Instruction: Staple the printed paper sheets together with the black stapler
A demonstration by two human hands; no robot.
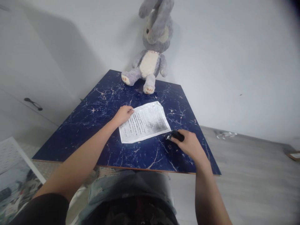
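Note:
A white printed sheet of paper [146, 122] lies on the dark blue marbled table [140, 157], slightly creased along its edges. My left hand [124, 114] is closed at the sheet's upper left edge, its thumb and fingers on the paper. At the sheet's lower right corner, my right hand [189, 143] is wrapped round a small black tool [177, 135] with a shiny end. That end points left, close to the corner; I cannot tell whether it touches the paper. The fingers hide part of the tool, and its exact kind is unclear.
A grey plush rabbit [150, 59] sits at the table's far edge against the white wall [222, 56]. To the left is a white door with a black handle [33, 104]. A white-framed board [17, 175] stands at the lower left. Clear plastic [226, 135] lies on the floor.

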